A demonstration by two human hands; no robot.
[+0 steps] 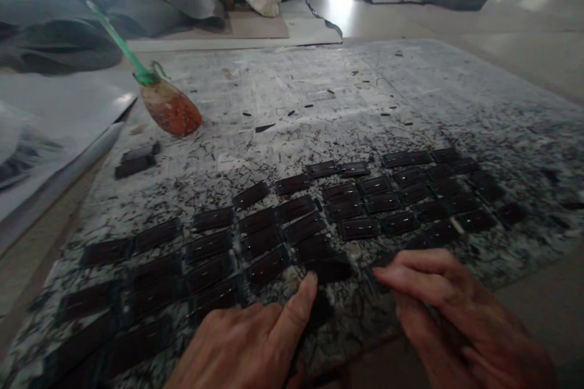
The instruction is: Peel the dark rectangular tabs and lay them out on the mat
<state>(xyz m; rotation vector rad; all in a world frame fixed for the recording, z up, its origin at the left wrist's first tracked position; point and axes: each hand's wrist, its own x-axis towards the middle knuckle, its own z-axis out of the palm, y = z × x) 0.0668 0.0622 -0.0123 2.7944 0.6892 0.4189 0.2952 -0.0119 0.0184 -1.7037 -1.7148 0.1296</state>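
Left hand (237,349) open, fingers spread, index fingertip (310,284) down just beside a dark glossy rectangular piece (329,268) at the near edge of the laid-out rows (358,228) on a spattered board (292,91). Piece lies between the hands, long axis running left-right, left fingertip slightly nearer. Right hand (460,316) reaches in from the right, fingers loosely curled; whether they pinch anything, cannot tell.

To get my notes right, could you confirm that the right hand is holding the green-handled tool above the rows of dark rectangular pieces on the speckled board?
Not quite: the head view shows the green-handled tool lying on the speckled board, beyond the rows of dark rectangular pieces, not held by the right hand. That hand is above the near edge of the rows.
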